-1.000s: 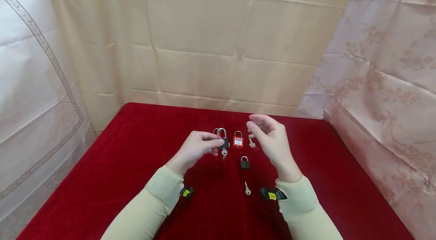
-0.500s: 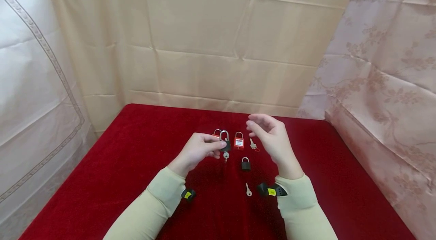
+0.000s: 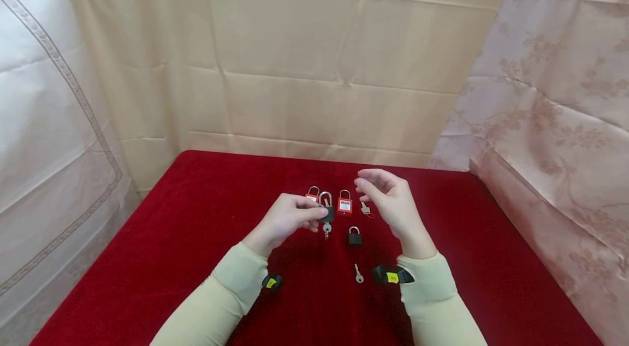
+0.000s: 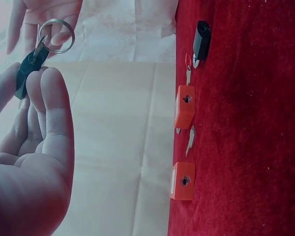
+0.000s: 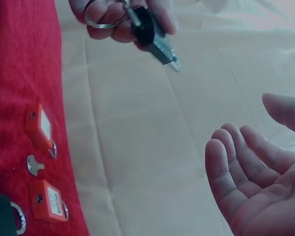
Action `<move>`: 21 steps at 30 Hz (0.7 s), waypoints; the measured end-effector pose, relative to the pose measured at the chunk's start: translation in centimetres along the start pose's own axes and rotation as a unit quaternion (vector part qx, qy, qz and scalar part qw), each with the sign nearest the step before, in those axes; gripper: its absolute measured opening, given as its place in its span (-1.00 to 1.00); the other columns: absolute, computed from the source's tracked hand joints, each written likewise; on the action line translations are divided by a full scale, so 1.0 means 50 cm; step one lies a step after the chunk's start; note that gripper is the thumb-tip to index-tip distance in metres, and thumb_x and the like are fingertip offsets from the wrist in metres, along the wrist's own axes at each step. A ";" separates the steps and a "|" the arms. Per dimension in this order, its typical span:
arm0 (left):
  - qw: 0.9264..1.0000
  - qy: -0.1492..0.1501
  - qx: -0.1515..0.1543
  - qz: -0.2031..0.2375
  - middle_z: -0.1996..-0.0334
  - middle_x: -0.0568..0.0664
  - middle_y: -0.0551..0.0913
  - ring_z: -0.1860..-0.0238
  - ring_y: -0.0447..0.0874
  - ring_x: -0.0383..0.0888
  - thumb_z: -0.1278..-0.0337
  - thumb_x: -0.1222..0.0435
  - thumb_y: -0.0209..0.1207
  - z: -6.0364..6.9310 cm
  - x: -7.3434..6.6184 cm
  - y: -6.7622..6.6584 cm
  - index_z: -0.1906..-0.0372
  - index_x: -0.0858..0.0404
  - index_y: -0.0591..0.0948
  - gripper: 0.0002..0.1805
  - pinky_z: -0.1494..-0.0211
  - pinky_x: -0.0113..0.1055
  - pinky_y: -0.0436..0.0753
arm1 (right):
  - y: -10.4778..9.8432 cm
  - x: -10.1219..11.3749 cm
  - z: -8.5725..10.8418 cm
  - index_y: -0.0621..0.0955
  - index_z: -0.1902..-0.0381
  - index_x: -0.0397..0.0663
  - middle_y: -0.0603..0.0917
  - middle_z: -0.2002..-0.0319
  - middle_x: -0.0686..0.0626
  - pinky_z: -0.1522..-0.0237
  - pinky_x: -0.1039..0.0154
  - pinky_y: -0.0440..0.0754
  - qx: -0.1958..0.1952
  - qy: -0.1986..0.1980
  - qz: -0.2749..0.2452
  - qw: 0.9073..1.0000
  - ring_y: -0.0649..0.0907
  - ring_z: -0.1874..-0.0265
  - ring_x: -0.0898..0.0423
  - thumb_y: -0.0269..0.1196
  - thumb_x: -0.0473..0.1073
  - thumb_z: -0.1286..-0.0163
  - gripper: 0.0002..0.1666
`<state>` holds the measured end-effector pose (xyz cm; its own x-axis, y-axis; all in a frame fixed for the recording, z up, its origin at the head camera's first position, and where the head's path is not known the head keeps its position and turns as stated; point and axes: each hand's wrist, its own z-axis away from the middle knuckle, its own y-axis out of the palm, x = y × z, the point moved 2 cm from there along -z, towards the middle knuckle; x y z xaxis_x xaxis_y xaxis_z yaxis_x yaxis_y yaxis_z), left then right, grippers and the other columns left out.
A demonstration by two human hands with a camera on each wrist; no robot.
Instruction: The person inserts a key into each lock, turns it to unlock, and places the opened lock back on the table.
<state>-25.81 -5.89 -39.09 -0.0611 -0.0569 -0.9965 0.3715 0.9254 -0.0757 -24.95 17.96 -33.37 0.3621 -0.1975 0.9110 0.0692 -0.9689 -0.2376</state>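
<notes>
I have the left hand's fingers [image 4: 54, 105] pinched, thumb against them, on the body of a dark padlock [image 3: 329, 216], held up off the surface [image 3: 236, 182]. The shackle points away; I can't tell whether it is locked home. A key [image 3: 327, 228] juts from the near end, apparently seated in the keyhole, with a split ring [image 4: 73, 36] on its head. To the right of that pinch, well apart from the padlock, the right hand [image 3: 391, 196] hovers with its fingers loosely bent, the thumb well away from them, and nothing between.

I judge the step in hand to be steadying the padlock by its body. I'd want that pinch firm on the flat sides, clear of shackle and key. Should the key need turning, I'd take its head squarely with the right fingers, let the ring swing free, and twist without levering.

Farther out, a red padlock [image 3: 312, 196] lies just beyond the left fingertips; another [image 3: 345, 205] lies between the hands, with a loose key [image 4: 191, 141] between the two. A key with a red loop [image 3: 366, 208] lies just below the right fingertips. Nearer me, between the wrists, are a black padlock [image 3: 354, 239] and a bare key [image 3: 358, 275]; lowering either hand could knock them.
</notes>
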 end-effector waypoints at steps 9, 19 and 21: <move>1.000 -0.004 0.003 0.000 0.35 0.08 0.75 0.40 0.72 -0.04 -0.20 0.25 0.41 0.001 0.005 0.002 0.15 0.34 0.77 -0.77 0.14 -0.12 0.76 | 0.009 -0.054 -0.014 0.63 -0.15 -0.22 0.69 0.06 -0.35 0.22 0.17 0.75 0.037 0.034 -0.013 0.999 0.72 0.23 -0.02 0.36 -0.17 -0.42 -0.60; 1.000 -0.007 0.012 0.001 0.37 0.07 0.74 0.42 0.70 -0.08 -0.20 0.29 0.41 0.001 0.006 0.007 0.16 0.36 0.77 -0.79 0.17 -0.13 0.76 | 0.033 -0.085 -0.020 0.66 -0.11 -0.24 0.74 0.09 -0.22 0.20 0.09 0.75 0.088 0.043 0.001 0.995 0.73 0.26 -0.10 0.33 -0.22 -0.44 -0.66; 1.000 -0.007 0.014 -0.001 0.36 0.08 0.73 0.42 0.70 -0.07 -0.20 0.29 0.41 0.001 0.007 0.008 0.17 0.36 0.77 -0.79 0.16 -0.13 0.76 | 0.038 -0.086 -0.018 0.67 -0.09 -0.23 0.75 0.11 -0.21 0.21 0.07 0.75 0.102 0.042 0.003 0.994 0.72 0.27 -0.15 0.33 -0.22 -0.44 -0.68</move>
<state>-25.64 -5.57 -39.45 -0.0489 -0.0644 -0.9967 0.3974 0.9143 -0.0786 -27.20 16.82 -37.42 0.2842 -0.2235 0.9323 0.2572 -0.9190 -0.2987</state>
